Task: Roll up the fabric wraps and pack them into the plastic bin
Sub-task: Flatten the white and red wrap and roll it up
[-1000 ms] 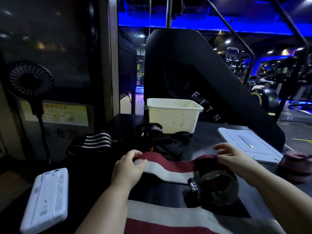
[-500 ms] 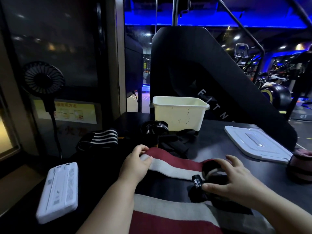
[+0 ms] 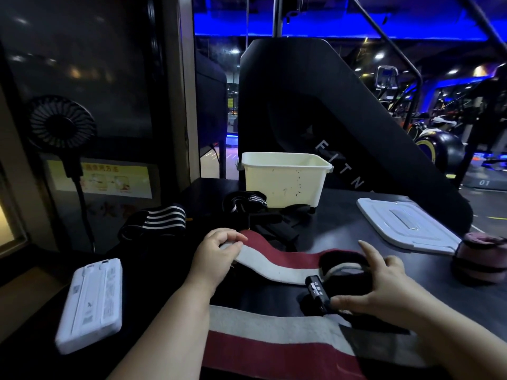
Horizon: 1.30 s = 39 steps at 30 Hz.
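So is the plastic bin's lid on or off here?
Off. The bin stands open-topped; its white lid lies flat on the table beside it.

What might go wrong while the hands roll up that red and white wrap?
1. The right hand holds the rolled black end of the red and white wrap with spread fingers, so the roll might spring open.
2. The left hand pinches the far end, and the strip lies curved between the hands, so it may wind crooked.
3. Loose black wraps lie between the hands and the bin; they could snag or get dragged.
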Available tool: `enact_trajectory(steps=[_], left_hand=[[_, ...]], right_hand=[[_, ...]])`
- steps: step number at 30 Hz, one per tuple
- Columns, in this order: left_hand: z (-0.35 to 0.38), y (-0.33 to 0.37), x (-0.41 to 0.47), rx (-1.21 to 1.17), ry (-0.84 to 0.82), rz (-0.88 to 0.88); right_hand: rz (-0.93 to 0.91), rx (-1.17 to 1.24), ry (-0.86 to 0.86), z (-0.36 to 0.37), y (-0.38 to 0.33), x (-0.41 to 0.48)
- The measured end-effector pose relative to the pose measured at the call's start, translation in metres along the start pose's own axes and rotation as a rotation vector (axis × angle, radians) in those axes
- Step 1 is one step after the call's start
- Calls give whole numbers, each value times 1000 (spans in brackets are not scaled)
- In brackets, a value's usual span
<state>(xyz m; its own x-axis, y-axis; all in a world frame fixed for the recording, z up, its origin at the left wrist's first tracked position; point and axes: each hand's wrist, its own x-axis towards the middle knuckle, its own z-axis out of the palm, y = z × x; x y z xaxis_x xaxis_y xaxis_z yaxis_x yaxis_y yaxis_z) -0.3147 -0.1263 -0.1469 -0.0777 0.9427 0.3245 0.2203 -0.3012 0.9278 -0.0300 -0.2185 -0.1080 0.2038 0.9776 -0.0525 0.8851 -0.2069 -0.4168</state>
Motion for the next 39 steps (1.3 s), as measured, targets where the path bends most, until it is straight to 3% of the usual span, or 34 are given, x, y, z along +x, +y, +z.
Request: enact_trajectory(steps=[8,15,19,23,27,31,34,39], left_hand=[[-1,16,-7,-575,-320,-232],[3,4,-7,-242,-265,-137],[2,3,-6,-4,-136,-53],[-1,5,-9,102,-41,-6],[-1,10,-11,79,-44,55],[-1,12,-10,46,-24,103],[-2,11,-9,35,-6,141],[-5,8,-5,-122,57,74]], right_hand=[[-36,281,120,3,2,5],[95,339,-33,0,19,6],[10,303,-102,-4,18,-1],[-43,301,-42,-2,17,-2],[-64,403,25,1,17,2],[-6,749,34,3,21,11],[37,809,135,0,31,18],[101,992,120,-15,51,22]])
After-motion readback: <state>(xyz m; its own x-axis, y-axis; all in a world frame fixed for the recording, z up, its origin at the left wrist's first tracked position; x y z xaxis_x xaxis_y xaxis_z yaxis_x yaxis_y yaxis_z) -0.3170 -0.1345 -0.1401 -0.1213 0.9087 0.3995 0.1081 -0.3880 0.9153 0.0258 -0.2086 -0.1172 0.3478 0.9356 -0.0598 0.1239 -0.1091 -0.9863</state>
